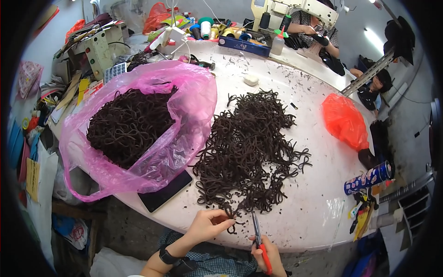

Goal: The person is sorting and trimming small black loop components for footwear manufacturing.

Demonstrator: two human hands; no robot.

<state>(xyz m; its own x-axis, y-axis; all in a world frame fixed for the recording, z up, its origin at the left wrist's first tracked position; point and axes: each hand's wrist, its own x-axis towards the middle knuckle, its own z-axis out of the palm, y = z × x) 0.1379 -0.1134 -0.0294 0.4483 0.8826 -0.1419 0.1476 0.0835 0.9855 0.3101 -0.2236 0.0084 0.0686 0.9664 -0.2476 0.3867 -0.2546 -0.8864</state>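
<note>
My left hand [206,227], with a dark band on its wrist, pinches a dark brown cord loop [232,228] at the table's near edge. In my right hand [273,256] is a pair of scissors [256,227] with red handles, its blades pointing away from me toward the loops. Just beyond both hands spreads a big pile of dark brown cord loops [247,143], with small scraps scattered round it. On the left, a pink plastic bag [191,92] lies open, holding a heap of similar cord loops [131,124].
A phone [165,191] lies partly under the pink bag. At the right are a red plastic bag [344,121] and a blue patterned can [368,177]. A blue tray [244,45] of thread spools stands at the back. Beyond it, people sit near a sewing machine [300,10].
</note>
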